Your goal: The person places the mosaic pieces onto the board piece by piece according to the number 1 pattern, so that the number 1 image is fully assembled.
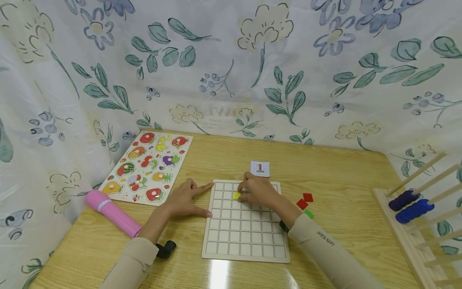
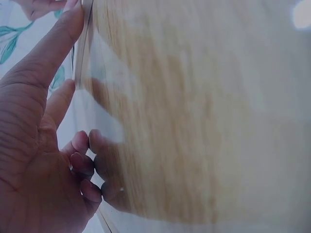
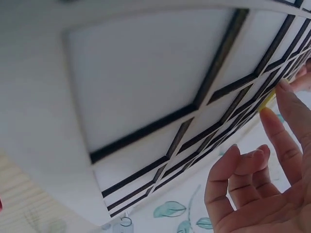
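A pale wooden grid board [image 1: 234, 237] lies on the table in front of me. My right hand [image 1: 259, 192] is over its upper part and pinches a small yellow square tile [image 1: 236, 195] between thumb and fingertips. In the right wrist view, the yellow tile [image 3: 267, 99] shows as a sliver between the fingertips, right at the grid. My left hand [image 1: 184, 200] rests at the board's left side, its straight index finger at the upper corner and its thumb lower on the edge. The left wrist view shows that hand's [image 2: 34, 131] other fingers bent against the tabletop.
Two red tiles [image 1: 302, 204] and a green tile [image 1: 309, 213] lie right of the board. Behind it is a small pattern card [image 1: 260, 169]. A fruit puzzle [image 1: 144, 168] and a pink cylinder [image 1: 115, 214] are at left. A wooden rack with pegs [image 1: 400, 241] stands right.
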Demonstrator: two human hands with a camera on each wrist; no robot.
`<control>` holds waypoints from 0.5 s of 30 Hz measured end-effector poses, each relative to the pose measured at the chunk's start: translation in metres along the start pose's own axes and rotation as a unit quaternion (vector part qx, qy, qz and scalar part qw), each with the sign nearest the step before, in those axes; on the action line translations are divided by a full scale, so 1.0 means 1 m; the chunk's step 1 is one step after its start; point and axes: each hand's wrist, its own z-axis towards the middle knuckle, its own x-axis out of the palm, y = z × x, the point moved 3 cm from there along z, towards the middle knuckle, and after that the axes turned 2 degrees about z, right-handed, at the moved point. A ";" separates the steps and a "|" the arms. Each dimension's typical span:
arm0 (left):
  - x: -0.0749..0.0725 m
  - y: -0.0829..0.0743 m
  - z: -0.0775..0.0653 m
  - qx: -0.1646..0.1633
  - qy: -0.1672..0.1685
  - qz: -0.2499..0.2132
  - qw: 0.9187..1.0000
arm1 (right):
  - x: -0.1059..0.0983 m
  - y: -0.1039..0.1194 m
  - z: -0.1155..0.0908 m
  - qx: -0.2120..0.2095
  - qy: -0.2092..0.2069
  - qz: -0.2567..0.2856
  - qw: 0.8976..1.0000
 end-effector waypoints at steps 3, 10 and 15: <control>0.000 0.000 0.000 -0.001 -0.001 0.001 1.000 | -0.001 0.001 -0.001 -0.001 -0.002 -0.001 1.000; 0.001 -0.001 0.001 0.001 0.000 0.008 1.000 | -0.017 -0.001 -0.009 0.024 -0.003 0.017 1.000; 0.002 0.001 0.001 0.004 -0.003 0.010 1.000 | -0.037 -0.008 -0.021 0.033 -0.017 0.049 0.998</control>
